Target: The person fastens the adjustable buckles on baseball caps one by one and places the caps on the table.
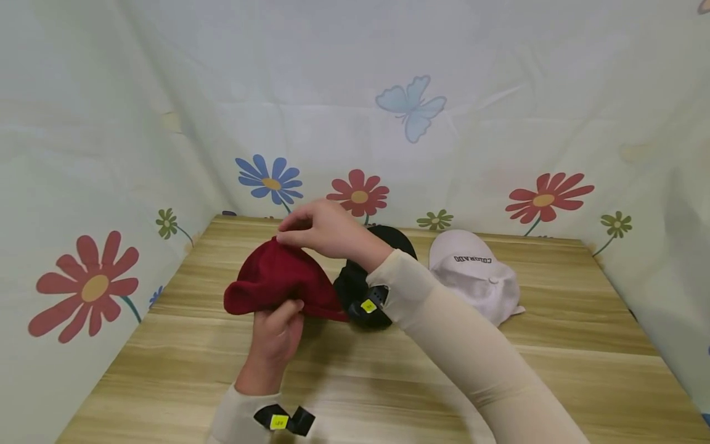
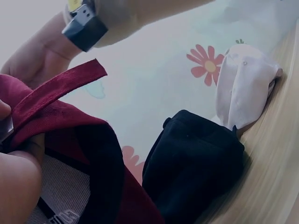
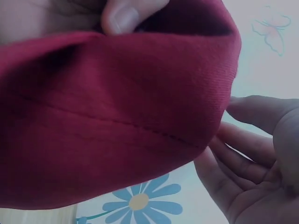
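Note:
A dark red cap [image 1: 277,277] is held above the wooden table [image 1: 554,345]. My right hand [image 1: 318,231] reaches in from the right and pinches the cap's top; the right wrist view shows its thumb [image 3: 126,14] pressed on the red cap's fabric [image 3: 117,130]. My left hand [image 1: 274,336] comes up from below and grips the cap's lower edge, thumb on the front. In the left wrist view a strip of the red cap [image 2: 70,126] runs between my thumb and fingers. Part of the left hand's palm [image 3: 257,177] shows beside the cap.
A black cap [image 1: 346,283] lies just right of the red one, partly hidden by my right forearm. A white cap [image 1: 471,271] with dark lettering sits further right. Both also appear in the left wrist view, black cap [image 2: 196,158] and white cap [image 2: 243,84]. Flowered cloth walls enclose the table.

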Tool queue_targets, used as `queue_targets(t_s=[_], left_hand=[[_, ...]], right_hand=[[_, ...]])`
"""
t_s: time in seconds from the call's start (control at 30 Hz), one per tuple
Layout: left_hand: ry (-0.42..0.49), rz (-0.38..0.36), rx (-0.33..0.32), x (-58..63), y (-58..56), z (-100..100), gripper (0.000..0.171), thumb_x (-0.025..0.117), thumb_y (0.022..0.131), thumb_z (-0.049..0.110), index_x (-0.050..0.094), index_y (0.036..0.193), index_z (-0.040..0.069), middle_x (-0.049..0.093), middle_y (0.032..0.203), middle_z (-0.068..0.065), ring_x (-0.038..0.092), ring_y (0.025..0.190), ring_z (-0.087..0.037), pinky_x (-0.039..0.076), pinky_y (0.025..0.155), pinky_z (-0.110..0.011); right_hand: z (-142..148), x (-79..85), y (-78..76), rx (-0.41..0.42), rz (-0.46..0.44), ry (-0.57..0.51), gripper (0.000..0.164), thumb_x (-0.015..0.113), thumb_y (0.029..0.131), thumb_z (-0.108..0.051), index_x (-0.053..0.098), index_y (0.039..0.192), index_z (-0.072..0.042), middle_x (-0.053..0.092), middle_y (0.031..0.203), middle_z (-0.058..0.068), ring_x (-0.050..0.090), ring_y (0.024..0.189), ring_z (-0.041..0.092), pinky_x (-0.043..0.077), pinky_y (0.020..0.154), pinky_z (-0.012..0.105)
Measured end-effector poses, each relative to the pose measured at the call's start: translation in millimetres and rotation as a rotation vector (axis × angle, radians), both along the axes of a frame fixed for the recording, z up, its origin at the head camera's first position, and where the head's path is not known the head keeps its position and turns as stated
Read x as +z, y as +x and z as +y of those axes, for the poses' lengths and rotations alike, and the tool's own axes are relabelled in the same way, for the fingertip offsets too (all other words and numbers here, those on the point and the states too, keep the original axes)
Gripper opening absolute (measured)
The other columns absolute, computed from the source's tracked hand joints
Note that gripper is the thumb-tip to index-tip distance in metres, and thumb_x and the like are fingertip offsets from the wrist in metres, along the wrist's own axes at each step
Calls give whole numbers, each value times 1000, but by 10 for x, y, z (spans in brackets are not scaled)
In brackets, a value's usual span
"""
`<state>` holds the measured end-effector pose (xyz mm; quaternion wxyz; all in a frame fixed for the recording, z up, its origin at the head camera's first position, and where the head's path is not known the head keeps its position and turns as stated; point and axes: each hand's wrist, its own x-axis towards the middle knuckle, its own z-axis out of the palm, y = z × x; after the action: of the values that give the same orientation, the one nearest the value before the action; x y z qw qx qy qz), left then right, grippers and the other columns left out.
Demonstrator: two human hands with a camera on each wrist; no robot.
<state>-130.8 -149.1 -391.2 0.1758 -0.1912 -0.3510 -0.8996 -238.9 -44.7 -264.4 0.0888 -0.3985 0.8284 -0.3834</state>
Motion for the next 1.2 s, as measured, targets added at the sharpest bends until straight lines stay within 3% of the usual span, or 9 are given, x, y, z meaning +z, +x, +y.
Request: queue_targets(t_s=[0.17, 0.37, 0.7, 0.8, 0.93, 1.0, 1.1, 1.2], left_hand=[[-11, -32, 6, -18, 7, 3, 50, 31, 61, -29, 54, 91, 4, 58, 92, 0, 53, 88, -10, 45, 80, -21], [-28, -50, 6, -16, 23, 1, 51, 33, 61, -28, 54, 94, 5, 58, 94, 1, 54, 89, -9, 46, 81, -21], [-91, 44, 21, -57, 45, -97, 52, 39, 67, -30, 53, 104, 2, 59, 102, -2, 54, 93, -11, 47, 80, -22], [-48, 120, -45, -97, 66, -180, 53, 39, 71, -28, 49, 113, 1, 58, 111, -5, 54, 102, -13, 47, 86, -25], [80, 161, -150, -193, 82, -360, 34, 35, 86, -10, 49, 115, 1, 59, 112, -9, 56, 103, -19, 46, 91, -31], [135, 115, -168, -227, 68, -468, 29, 30, 94, 4, 52, 113, 1, 61, 109, -11, 58, 101, -23, 46, 92, -35], [155, -33, -96, -231, 26, -619, 34, 26, 99, 17, 56, 108, 2, 64, 102, -11, 61, 95, -24, 48, 90, -37], [156, -229, -6, -191, -38, -742, 27, 35, 99, 16, 58, 103, 3, 65, 95, -11, 62, 90, -24, 51, 87, -35]], right_hand=[[-75, 34, -46, 33, 51, 71, 22, 65, 82, -39, 70, 97, -24, 66, 83, -12, 58, 75, 5, 49, 65, 20], [-105, 74, -61, 95, 35, 129, 14, 64, 83, -34, 70, 91, -24, 66, 76, -10, 60, 67, 6, 51, 61, 21], [-110, 138, -25, 79, 126, 144, 17, 63, 85, -30, 70, 97, -20, 66, 82, -10, 59, 72, 4, 50, 64, 17], [-106, 173, -35, 45, 141, 140, 19, 62, 85, -30, 70, 100, -21, 67, 85, -10, 58, 73, 4, 49, 63, 16], [-107, 231, -69, -4, 181, 143, 21, 61, 86, -31, 69, 103, -23, 68, 90, -10, 57, 77, 2, 48, 64, 16], [-111, 244, -94, -33, 221, 151, 21, 60, 86, -30, 69, 105, -23, 67, 92, -10, 57, 79, 2, 47, 65, 15], [-123, 233, -132, -71, 292, 165, 22, 59, 87, -29, 68, 106, -21, 67, 95, -9, 56, 83, 3, 47, 68, 15], [-144, 183, -162, -99, 351, 174, 22, 58, 88, -28, 68, 106, -20, 67, 97, -7, 57, 86, 4, 47, 71, 15]])
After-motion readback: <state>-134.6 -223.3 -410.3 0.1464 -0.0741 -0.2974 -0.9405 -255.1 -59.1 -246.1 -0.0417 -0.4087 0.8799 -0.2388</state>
